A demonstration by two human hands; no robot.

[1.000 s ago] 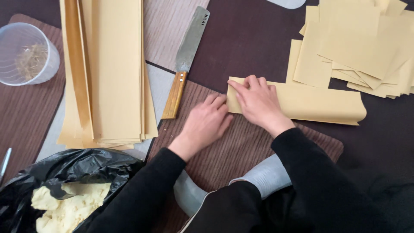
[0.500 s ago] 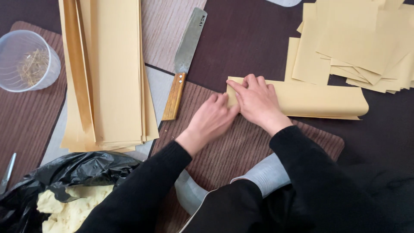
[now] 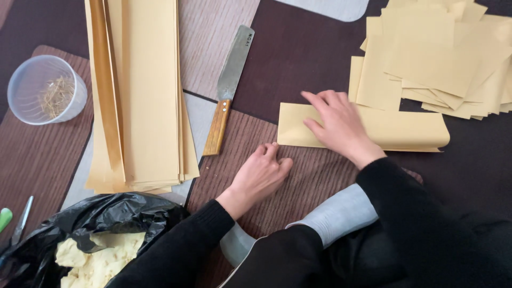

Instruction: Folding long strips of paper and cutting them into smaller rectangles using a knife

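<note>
Left hand point(image 3: 261, 173) slid off folded sheet point(image 3: 373, 128), fingers curled empty; right hand point(image 3: 338, 125) flat on it

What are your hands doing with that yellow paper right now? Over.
Right hand flat on folded yellow sheet. Left hand empty, resting on brown mat. Knife lies clear, left of sheet.

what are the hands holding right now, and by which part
Nothing is gripped. The right hand presses flat on the folded yellow sheet near its left end; the left hand rests on the brown mat, off the sheet.
</note>
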